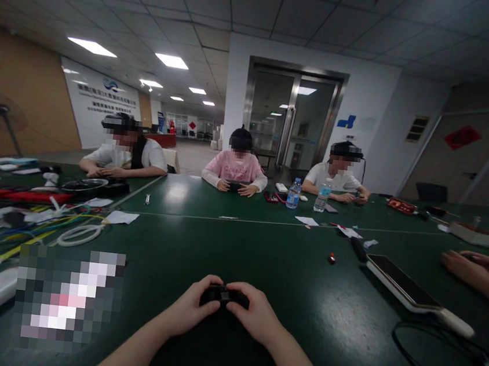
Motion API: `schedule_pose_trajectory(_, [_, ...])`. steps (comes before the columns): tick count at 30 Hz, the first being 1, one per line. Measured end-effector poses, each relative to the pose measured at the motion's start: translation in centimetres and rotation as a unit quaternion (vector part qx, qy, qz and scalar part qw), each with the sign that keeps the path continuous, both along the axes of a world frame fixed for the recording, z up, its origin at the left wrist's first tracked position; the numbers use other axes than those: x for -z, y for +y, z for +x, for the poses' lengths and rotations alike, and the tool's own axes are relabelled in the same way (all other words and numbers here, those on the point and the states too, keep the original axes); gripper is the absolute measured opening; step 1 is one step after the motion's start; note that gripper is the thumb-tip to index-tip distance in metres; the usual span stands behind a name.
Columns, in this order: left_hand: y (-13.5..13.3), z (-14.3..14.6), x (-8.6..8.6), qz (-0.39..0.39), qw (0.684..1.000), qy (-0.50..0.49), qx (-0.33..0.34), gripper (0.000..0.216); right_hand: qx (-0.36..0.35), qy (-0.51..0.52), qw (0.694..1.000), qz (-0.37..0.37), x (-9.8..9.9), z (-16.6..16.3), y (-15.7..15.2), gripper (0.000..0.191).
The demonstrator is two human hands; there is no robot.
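One small black object (pixel 224 295) is held by two hands, the left hand (pixel 190 306) and the right hand (pixel 262 314).
Both hands are closed on it, one at each end, at the near middle of the green table (pixel 264 249); whether it touches the table, I cannot tell. On the far side sit three people (pixel 236 167), and two bottles (pixel 294 195) stand on the table. At the right, a fourth person's hands (pixel 474 268) are visible.

From here I read "大数据科技有限公司" on the broad white wall panel (pixel 97 106); lettering across the pink fabric top (pixel 236 169) blurs.
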State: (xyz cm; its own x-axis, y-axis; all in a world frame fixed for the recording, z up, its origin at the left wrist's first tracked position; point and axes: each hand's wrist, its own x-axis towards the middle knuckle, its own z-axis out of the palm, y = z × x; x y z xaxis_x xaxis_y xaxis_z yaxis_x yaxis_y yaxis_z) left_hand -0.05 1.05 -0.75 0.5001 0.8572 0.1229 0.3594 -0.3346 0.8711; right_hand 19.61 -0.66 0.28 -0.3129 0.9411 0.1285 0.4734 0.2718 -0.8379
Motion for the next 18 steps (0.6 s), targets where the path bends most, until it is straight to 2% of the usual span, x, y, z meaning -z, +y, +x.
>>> schedule_pose_trajectory(7, [0.11,0.10,0.06,-0.088,0.993,-0.074,0.012,0.036,0.003,0.015,1.000,0.005,-0.28,-0.03,-0.08,0.034])
schedule_pose_trajectory(15, [0.07,0.14,-0.47,-0.098,0.992,-0.079,0.013,0.037,0.003,0.028,1.000,-0.006,-0.32,0.00,-0.15,0.034])
schedule_pose_trajectory(18, [0.04,0.15,-0.76,-0.104,0.992,-0.077,0.012,0.043,0.004,0.029,1.000,-0.011,-0.35,0.06,-0.17,0.034])
